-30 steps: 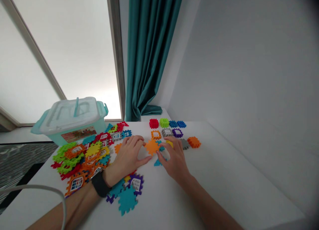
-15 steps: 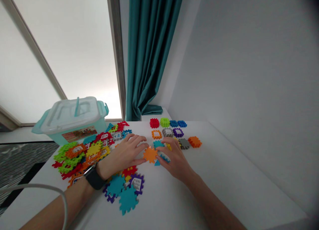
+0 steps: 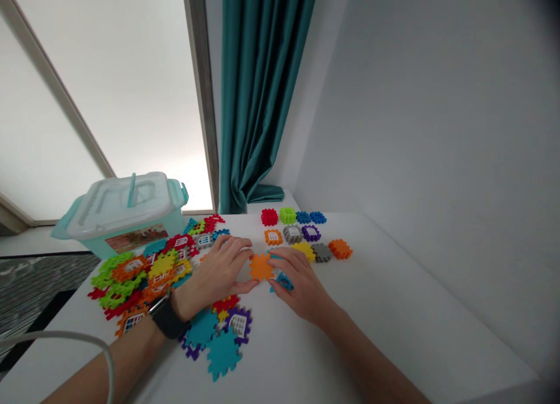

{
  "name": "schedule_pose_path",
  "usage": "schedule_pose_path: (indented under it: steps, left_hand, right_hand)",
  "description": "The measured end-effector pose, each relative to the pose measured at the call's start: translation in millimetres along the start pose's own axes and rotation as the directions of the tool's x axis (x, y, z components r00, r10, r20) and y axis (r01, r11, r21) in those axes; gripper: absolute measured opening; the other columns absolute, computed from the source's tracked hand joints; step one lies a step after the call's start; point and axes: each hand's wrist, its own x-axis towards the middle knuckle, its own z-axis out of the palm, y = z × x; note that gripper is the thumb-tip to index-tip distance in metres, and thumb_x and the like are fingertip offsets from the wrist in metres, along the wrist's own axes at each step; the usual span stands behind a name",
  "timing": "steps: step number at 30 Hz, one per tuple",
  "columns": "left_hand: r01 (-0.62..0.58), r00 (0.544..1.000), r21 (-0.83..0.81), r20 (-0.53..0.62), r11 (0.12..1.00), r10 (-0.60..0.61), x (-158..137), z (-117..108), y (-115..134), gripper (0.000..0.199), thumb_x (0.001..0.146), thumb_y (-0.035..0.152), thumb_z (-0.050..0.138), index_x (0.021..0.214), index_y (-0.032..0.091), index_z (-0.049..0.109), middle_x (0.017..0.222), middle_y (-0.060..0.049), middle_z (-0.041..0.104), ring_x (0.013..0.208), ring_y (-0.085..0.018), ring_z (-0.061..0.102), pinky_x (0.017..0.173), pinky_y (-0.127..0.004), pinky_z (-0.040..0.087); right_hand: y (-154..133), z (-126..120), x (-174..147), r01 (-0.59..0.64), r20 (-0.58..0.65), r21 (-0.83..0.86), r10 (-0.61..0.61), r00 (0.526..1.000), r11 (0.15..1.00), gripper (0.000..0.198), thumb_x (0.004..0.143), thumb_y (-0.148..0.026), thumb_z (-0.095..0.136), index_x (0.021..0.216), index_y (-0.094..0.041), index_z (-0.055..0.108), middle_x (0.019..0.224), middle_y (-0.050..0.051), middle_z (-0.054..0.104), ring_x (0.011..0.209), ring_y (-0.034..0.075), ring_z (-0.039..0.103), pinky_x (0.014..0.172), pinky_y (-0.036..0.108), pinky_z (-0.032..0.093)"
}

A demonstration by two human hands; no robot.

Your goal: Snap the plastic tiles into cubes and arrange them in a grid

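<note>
An orange toothed building tile (image 3: 261,267) is between my two hands. My left hand (image 3: 225,268), with a dark watch (image 3: 167,317) on its wrist, has thumb and fingers curved at the tile's left edge. My right hand (image 3: 301,281) grips its right edge, fingers above and thumb below. Behind and under the right fingers are blue pieces (image 3: 285,281), partly hidden. A yellow piece (image 3: 305,251) lies just beyond the right hand. Nearer me, blue tiles (image 3: 224,352) overlap a purple window tile (image 3: 240,324).
Mixed toothed tiles (image 3: 164,264) are heaped left of my left arm. Small stacks, including a red one (image 3: 269,217) and an orange one (image 3: 340,248), stand in rows at the back. A lidded plastic box (image 3: 126,217) sits back left. A pale cable (image 3: 94,341) crosses the lower left.
My right fingers have moved farther over the orange tile's right side, and more of the yellow piece behind shows. The whole view has shifted slightly.
</note>
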Motion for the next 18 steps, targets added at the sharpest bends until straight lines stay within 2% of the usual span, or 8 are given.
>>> schedule_pose_path:
  steps: [7, 16, 18]
  left_hand:
    - [-0.007, 1.0, 0.009, 0.006, 1.0, 0.007, 0.5, 0.6, 5.2, 0.036, 0.087, 0.046, 0.069, 0.106, 0.017, 0.063, 0.11, -0.013, 0.066, 0.106, -0.03, 0.058, 0.098, -0.048, 0.046]
    - [-0.016, 0.999, 0.026, 0.041, 1.0, 0.015, -3.2, 5.4, -0.7, 0.047, 0.086, 0.058, 0.069, 0.114, 0.02, 0.063, 0.119, -0.014, 0.064, 0.108, -0.032, 0.057, 0.099, -0.05, 0.043]
    - [-0.019, 0.999, 0.028, 0.036, 0.999, 0.018, -3.8, 6.2, -1.5, 0.045, 0.088, 0.057, 0.067, 0.114, 0.02, 0.063, 0.119, -0.013, 0.064, 0.108, -0.031, 0.057, 0.099, -0.05, 0.043]
  right_hand:
    - [1.6, 0.5, -0.1, 0.009, 0.033, 0.003, -0.01, 0.999, 1.0, 0.029, 0.09, -0.022, 0.066, 0.118, -0.023, 0.057, 0.126, 0.012, 0.068, 0.12, 0.028, 0.061, 0.105, 0.052, 0.049]
    - [0.0, -1.2, 1.4, -0.001, -0.031, -0.022, 0.001, 1.0, 1.0, 0.031, 0.083, -0.018, 0.067, 0.113, -0.025, 0.059, 0.121, 0.01, 0.07, 0.116, 0.028, 0.061, 0.104, 0.051, 0.048]
    - [1.2, -0.9, 0.8, -0.006, -0.034, -0.014, 0.006, 0.999, 1.0, 0.031, 0.083, -0.018, 0.067, 0.113, -0.025, 0.06, 0.121, 0.01, 0.07, 0.116, 0.028, 0.061, 0.104, 0.051, 0.048]
